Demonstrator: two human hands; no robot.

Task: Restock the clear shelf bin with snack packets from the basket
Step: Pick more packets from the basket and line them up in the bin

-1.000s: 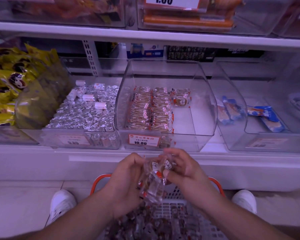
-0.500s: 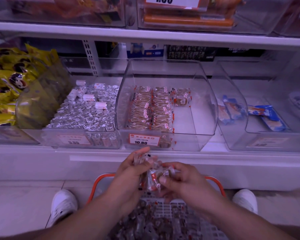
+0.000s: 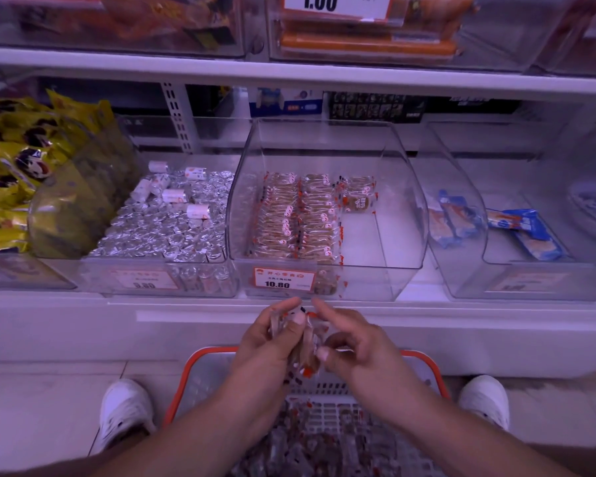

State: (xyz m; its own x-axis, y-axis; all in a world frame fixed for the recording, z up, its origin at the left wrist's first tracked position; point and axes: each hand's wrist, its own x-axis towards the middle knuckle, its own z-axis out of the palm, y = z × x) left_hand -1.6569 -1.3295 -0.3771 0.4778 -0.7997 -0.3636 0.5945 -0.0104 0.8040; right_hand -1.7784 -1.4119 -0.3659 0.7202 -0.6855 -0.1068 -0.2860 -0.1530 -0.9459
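The clear shelf bin (image 3: 403, 215) stands in the middle of the shelf with two rows of clear, red-edged snack packets (image 3: 296, 218) along its left side and bare floor on its right. Below it, my left hand (image 3: 265, 342) grips a small stack of the same packets (image 3: 308, 342) upright. My right hand (image 3: 355, 346) touches the stack from the right, its thumb pressing the stack's side and its forefinger stretched toward the top. Both hands hover just under the bin's front lip, above the orange-rimmed basket (image 3: 424, 359), which holds several more packets.
A bin of silver-wrapped sweets (image 3: 172, 225) sits left of the target bin, with yellow bags (image 3: 11, 173) beyond it. At the right is a bin with blue packets (image 3: 461, 218). An upper shelf edge (image 3: 289, 74) overhangs. My white shoes (image 3: 124, 411) flank the basket on the floor.
Both hands have risen with the packets from above the basket to just under the bin's front edge. My right forefinger has straightened out.
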